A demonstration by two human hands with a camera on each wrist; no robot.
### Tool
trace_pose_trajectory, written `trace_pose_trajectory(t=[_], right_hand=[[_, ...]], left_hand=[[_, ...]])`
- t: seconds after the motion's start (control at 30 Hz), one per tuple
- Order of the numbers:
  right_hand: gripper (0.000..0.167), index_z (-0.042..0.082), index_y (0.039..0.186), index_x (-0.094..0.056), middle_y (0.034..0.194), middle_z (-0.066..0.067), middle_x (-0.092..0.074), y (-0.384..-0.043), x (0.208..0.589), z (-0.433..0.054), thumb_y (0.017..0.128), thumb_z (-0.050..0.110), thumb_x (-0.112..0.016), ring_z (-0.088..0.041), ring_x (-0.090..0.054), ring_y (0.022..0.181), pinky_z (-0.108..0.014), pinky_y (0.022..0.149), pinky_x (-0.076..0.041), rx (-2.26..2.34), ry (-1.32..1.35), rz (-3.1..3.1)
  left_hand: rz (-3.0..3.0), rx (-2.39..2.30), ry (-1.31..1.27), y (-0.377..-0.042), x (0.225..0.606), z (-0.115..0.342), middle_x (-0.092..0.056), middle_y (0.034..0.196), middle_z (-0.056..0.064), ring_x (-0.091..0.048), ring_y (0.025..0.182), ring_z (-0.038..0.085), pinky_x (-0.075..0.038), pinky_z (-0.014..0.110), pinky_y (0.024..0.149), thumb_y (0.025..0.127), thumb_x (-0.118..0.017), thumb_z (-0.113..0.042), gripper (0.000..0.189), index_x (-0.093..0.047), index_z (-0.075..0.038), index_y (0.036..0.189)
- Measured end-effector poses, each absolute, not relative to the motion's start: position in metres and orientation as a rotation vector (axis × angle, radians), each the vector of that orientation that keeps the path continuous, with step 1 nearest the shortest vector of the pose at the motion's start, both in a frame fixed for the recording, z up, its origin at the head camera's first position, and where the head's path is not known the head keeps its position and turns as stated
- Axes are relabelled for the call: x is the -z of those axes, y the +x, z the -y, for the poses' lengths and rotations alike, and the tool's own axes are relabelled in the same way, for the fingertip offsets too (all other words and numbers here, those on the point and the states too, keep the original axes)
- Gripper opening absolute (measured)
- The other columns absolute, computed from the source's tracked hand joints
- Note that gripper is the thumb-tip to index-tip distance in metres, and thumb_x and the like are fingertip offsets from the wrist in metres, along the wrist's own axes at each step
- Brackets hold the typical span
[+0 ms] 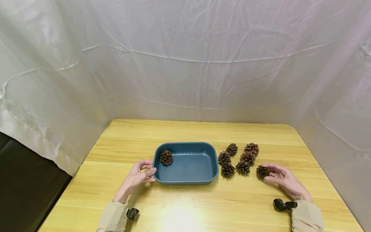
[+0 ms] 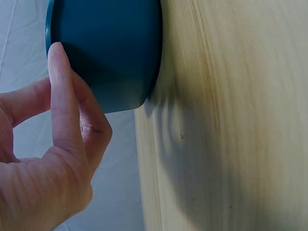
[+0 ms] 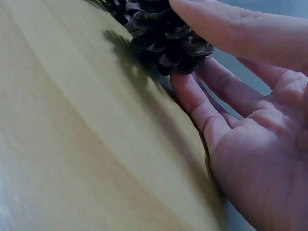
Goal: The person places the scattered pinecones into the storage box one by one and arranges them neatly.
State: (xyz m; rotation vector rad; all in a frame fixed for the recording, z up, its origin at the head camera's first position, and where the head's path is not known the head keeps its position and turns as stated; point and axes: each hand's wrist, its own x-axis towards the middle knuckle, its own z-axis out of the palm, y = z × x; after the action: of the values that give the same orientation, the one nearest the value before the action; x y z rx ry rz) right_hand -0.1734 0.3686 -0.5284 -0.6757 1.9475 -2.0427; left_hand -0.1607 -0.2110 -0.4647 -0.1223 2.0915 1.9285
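A dark blue rectangular plastic tub [image 1: 185, 183] with rounded corners sits on the wooden table. My left hand [image 1: 140, 174] pinches its left rim, thumb on the edge and fingers against the outer wall; the left wrist view shows the same grip on the tub [image 2: 108, 53]. Inside the tub, at its left end, lies one brown pine cone [image 1: 166, 157]. Over on the right, my right hand [image 1: 285, 180] holds another pine cone [image 1: 262, 172] between thumb and fingers. In the right wrist view this pine cone [image 3: 166, 41] is close over the table, its scales against the fingertips.
Between the tub and my right hand several loose pine cones [image 1: 242, 168] lie in a cluster. The light wooden table [image 1: 203, 206] ends in front of a pale hanging cloth [image 1: 200, 80] at the back and sides. Dark material [image 1: 26, 180] shows at the lower left.
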Motion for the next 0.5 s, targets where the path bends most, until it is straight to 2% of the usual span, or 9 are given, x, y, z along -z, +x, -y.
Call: trace_pose_trajectory(t=[0.13,0.23,0.37,0.5], right_hand=[[0.05,-0.006,0.141,-0.047,0.133,0.008,-0.063,-0.1729,0.5282,-0.3672,0.093,-0.019,-0.049,-0.001,-0.06,0.12,-0.012,0.102,-0.052,2.041,-0.653,-1.963],[0.05,-0.003,0.143,-0.046,0.135,0.012,-0.061,-0.1715,0.5292,-0.3666,0.095,-0.017,-0.048,0.003,-0.058,0.122,-0.008,0.102,-0.05,2.042,-0.618,-1.987],[0.049,0.009,0.143,-0.049,0.136,0.018,-0.057,-0.1709,0.5312,-0.367,0.099,-0.012,-0.045,0.009,-0.053,0.122,-0.006,0.101,-0.048,2.056,-0.535,-2.0],[0.045,0.018,0.139,-0.051,0.134,0.019,-0.056,-0.1714,0.5316,-0.3675,0.102,-0.007,-0.043,0.008,-0.054,0.12,-0.007,0.1,-0.049,2.076,-0.463,-1.958]], left_hand=[[-2.092,-1.928,-0.121,-0.1608,0.4644,0.2108,-0.055,0.096,0.005,-0.064,0.069,0.01,-0.066,0.022,0.067,0.096,-0.062,0.0,0.047,-0.04,0.016,0.134],[-2.091,-1.928,-0.116,-0.161,0.4646,0.2108,-0.055,0.097,0.005,-0.065,0.069,0.01,-0.066,0.022,0.068,0.096,-0.062,0.0,0.046,-0.04,0.016,0.134],[-2.088,-1.931,-0.112,-0.1613,0.4653,0.2112,-0.055,0.097,0.005,-0.065,0.069,0.01,-0.066,0.023,0.068,0.096,-0.062,0.0,0.046,-0.04,0.017,0.133],[-2.09,-1.933,-0.108,-0.1613,0.4661,0.2117,-0.055,0.096,0.005,-0.065,0.068,0.01,-0.066,0.023,0.068,0.096,-0.062,0.0,0.047,-0.04,0.017,0.134]])
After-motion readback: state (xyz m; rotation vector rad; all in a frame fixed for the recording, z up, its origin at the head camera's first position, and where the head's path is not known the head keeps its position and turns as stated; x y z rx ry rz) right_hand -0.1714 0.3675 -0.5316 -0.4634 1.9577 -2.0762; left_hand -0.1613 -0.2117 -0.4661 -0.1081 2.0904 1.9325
